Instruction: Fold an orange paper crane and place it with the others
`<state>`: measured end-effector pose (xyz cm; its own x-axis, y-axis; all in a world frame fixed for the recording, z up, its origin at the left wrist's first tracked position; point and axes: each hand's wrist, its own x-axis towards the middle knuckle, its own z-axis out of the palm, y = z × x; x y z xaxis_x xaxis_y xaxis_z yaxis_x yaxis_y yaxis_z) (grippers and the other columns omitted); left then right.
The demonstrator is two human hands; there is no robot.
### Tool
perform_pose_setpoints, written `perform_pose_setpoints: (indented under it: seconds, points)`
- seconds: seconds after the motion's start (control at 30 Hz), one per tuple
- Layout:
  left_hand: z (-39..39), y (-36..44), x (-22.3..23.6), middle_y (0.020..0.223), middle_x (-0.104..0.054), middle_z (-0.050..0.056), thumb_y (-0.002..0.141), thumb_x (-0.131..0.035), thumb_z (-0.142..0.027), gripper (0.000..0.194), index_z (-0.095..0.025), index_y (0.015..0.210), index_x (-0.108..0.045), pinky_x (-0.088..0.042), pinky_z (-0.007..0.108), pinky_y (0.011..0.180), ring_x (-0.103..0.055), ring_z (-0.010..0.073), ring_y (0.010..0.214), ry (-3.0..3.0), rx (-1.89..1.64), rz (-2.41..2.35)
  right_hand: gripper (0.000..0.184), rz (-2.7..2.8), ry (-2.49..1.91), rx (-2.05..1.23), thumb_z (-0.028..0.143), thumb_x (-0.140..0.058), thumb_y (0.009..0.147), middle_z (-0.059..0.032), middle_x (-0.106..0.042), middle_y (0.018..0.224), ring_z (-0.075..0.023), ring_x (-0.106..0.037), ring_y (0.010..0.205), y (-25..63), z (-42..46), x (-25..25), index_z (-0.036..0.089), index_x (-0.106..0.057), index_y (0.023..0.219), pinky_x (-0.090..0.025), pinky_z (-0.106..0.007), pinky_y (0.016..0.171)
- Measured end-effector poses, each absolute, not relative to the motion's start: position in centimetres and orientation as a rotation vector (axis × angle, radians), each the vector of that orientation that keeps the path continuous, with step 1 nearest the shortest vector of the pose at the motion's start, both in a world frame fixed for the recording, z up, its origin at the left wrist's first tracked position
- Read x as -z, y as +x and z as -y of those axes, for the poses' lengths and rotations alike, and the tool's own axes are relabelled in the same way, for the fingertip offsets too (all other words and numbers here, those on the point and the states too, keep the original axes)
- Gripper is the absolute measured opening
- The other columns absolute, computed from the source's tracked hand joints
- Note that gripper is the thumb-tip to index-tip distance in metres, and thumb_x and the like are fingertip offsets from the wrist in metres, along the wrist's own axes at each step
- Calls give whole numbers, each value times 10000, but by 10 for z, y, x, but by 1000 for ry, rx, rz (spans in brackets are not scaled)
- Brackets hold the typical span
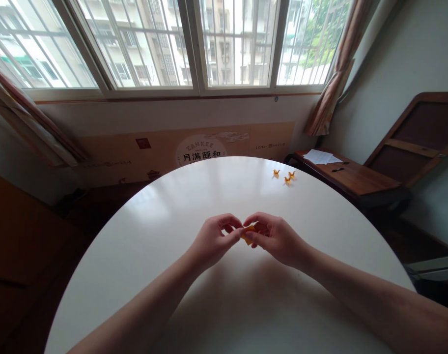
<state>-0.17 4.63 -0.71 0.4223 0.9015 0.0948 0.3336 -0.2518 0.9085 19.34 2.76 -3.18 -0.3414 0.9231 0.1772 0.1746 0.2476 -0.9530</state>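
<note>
The window [198, 93] spanned the background, with the round white worktop [150, 275] in front of it. The printed cardboard [131, 157] stood against the wall below the sill. To the right, the side table [371, 179] bore the sheets [322, 157] and a dark, slender object [337, 170], possibly a pen; both lay well apart from the work. The left hand [212, 238] and right hand [283, 241] met above the worktop, fingers bent and tips almost touching, and both gripped the orange piece between thumbs and fingers. The bent fingers hid much of its outline and any folds on its far side. Three small orange figures [276, 173] [292, 175] [287, 180], with pointed ends, stood grouped near the far right edge of the worktop, beyond the right hand; at that remove they appeared unlikely to obstruct the fingers. Smallest in view was the orange piece [249, 228], held off the surface with an angular corner exposed. It was judged to be thin paper: very light, soft across a single layer, stiffer along a crease, little prone to slip, yet easily crushed or torn. A light pinch at its edges or folded corners, with fingertips only, seemed the most suitable hold.
</note>
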Motion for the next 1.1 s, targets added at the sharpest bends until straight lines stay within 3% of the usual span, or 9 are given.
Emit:
perform_pose_setpoints:
  seconds: [0.3,0.73,1.1]
  points:
    - [-43,0,10,688,-640,8,755,-600,-167,64,-164,710,-646,-417,195,548,-555,119,637,1978,-782,-1073,203,1835,-994,-1097,374,-657,898,-35,-712,795,-161,-672,723,193,-21,25,185,-672,971,-540,-290,693]
    - [-50,-12,2,642,-607,-10,797,-591,-225,123,-143,736,-661,-417,195,529,-535,101,581,1927,-650,-1007,194,1772,-956,-1213,304,-679,876,-59,-723,870,-170,-689,746,201,-28,29,172,-655,1016,-575,-306,696]
    - [-56,-20,3,674,-627,9,842,-583,-316,196,-150,760,-649,-469,224,543,-571,119,581,1856,-458,-979,240,1803,-962,-1344,281,-681,869,-29,-713,767,-113,-664,634,210,-34,22,166,-616,1070,-486,-180,538]
